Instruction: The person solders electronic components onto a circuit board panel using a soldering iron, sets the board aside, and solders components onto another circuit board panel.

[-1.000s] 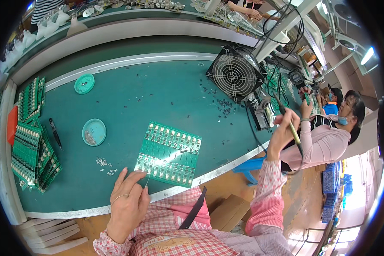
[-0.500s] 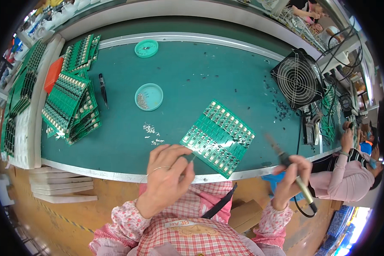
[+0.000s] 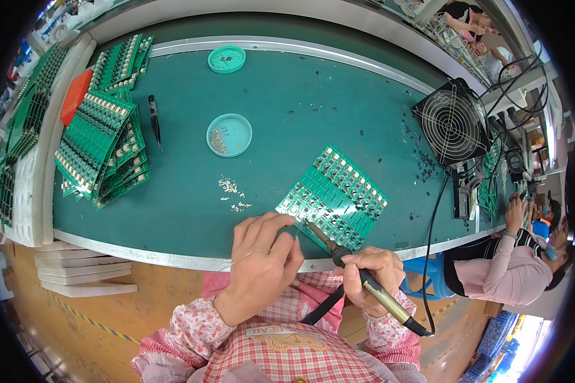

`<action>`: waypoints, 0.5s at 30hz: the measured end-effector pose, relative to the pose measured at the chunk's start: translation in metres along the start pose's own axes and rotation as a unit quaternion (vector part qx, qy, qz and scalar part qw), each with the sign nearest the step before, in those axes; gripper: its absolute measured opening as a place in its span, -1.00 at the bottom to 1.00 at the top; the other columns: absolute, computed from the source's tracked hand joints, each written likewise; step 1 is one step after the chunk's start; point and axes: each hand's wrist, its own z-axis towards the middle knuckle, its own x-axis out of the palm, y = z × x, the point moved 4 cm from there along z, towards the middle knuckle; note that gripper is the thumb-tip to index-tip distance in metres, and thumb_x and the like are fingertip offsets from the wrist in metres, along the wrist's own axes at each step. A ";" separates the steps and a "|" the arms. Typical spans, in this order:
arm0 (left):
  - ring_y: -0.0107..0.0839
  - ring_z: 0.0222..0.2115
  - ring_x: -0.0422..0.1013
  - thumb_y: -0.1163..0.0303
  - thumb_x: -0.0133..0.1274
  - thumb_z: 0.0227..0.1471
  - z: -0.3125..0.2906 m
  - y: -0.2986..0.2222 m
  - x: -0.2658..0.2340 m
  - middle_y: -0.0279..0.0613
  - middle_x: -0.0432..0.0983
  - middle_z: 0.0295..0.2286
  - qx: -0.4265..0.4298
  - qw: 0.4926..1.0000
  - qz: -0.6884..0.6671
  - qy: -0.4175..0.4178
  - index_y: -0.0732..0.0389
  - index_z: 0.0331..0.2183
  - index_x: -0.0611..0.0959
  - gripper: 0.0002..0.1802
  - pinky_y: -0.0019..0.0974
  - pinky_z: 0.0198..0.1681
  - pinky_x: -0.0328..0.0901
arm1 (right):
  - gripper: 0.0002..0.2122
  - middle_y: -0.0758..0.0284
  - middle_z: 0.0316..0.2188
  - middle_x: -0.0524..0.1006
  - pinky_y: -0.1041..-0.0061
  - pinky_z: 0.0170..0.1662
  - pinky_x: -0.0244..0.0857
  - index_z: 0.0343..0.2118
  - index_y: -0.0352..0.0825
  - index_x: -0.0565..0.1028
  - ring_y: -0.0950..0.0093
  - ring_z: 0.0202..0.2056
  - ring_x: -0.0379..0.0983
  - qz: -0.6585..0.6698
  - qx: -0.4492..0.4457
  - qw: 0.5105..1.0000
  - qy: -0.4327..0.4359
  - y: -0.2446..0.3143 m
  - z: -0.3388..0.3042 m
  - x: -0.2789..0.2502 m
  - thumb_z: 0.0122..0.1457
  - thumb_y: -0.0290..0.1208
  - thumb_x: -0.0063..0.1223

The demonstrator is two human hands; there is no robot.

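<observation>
A green circuit board panel with rows of small white and black parts lies slanted near the table's front edge. My right hand grips a soldering iron, its tip at the board's near left part. Beside that corner my left hand is closed, fingertips at the board's edge. A thin strand, apparently solder wire, shows at its thumb and fingers; most of it is hidden. Left of the board lie small loose pale parts.
Stacked circuit boards and a pair of dark tweezers lie left. Two round green dishes hold small parts. A black fan stands right, near scattered black bits. The iron's cord crosses the front edge. A co-worker sits right.
My right hand has brought the soldering iron left, from beside the board onto it. My left hand stays near the board's corner. The view has shifted slightly.
</observation>
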 end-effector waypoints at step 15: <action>-0.14 -0.14 0.44 0.56 0.21 -0.16 0.001 0.000 0.003 -0.15 0.49 -0.20 -0.008 1.000 0.005 0.007 0.28 -0.51 0.53 -0.85 -0.05 -0.04 0.22 | -0.85 0.31 -0.55 0.62 0.52 -0.56 0.42 -0.41 -0.39 0.50 0.45 -0.63 0.55 -0.009 0.000 1.000 0.005 0.001 -0.005 0.007 -0.03 -0.62 0.27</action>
